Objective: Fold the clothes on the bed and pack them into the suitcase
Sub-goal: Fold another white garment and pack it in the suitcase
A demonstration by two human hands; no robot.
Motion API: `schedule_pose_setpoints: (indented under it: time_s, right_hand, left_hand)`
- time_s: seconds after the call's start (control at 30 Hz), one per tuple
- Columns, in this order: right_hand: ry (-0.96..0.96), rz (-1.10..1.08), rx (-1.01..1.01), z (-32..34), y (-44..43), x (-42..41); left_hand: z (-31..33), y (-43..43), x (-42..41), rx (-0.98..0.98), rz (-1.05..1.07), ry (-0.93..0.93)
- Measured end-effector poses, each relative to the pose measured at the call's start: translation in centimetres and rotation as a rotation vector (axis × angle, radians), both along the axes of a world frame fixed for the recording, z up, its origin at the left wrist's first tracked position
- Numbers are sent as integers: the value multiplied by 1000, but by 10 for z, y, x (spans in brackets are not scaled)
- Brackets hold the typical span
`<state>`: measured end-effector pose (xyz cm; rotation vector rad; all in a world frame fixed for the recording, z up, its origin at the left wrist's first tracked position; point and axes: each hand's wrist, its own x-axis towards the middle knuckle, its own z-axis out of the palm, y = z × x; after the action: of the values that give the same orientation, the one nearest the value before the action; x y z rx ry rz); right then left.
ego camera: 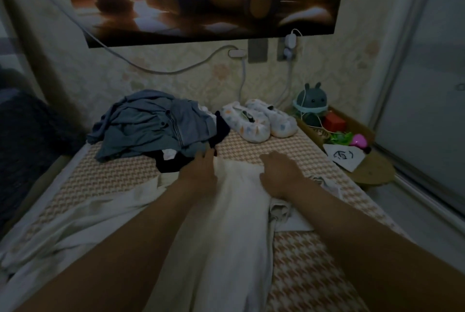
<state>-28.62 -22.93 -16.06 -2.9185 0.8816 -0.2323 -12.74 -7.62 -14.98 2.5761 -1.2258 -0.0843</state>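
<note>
Nearest: two bare forearms, cut off by the lower frame edge. White garment (pixel 234 211), smooth thin cloth, laid lengthwise on the bed (pixel 302 261), whose cover is woven in a tan houndstooth pattern. Left hand (pixel 201 171) flat on the garment's far left edge, fingers spread, gripping nothing; right hand (pixel 281 173) pressed on its right side, fingers curled, grip unclear. Beyond: rumpled heap of blue-grey and dark clothes (pixel 156 125); padded patterned slippers (pixel 259 120). No suitcase in view. Dim light blurs detail.
</note>
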Motion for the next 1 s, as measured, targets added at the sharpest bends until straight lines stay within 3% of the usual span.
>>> schedule_pose_setpoints:
  time_s: [0.07, 0.13, 0.2, 0.3, 0.37, 0.43, 0.5, 0.67, 0.73, 0.83, 0.93, 1.0]
  right_hand:
    - [78, 54, 94, -7, 5, 6]
    - [193, 79, 53, -13, 7, 8]
    - [193, 133, -25, -17, 5, 14]
    - [-57, 118, -327, -16, 0, 27]
    - [-147, -18, -391, -8, -1, 31]
    - [49, -147, -401, -4, -3, 35]
    - [40, -213, -337, -5, 0, 36]
    - [-122, 169, -290, 11, 59, 81]
    - [-191, 319, -163, 21, 97, 101]
    - [-163, 484, 214, 20, 143, 130]
    - [-206, 550, 225, 8, 183, 153]
    - [-151, 545, 138, 0, 204, 160]
  left_hand:
    - [-11, 12, 5, 120, 99, 6]
    - [-22, 20, 18, 176, 146, -26]
    - [-25, 20, 29, 13, 106, -62]
    - [-17, 10, 36, -328, 132, -113]
    - [-7, 8, 42, -414, 96, 15]
    - [-4, 13, 48, -296, -90, 124]
    - [1, 26, 49, -159, -199, 65]
    - [17, 106, 66, -309, -46, -74]
    - [24, 150, 75, -205, 61, -135]
    - [32, 212, 78, 72, 212, -122]
    - [29, 262, 82, 362, 316, -25]
    - [24, 281, 82, 425, 354, 35]
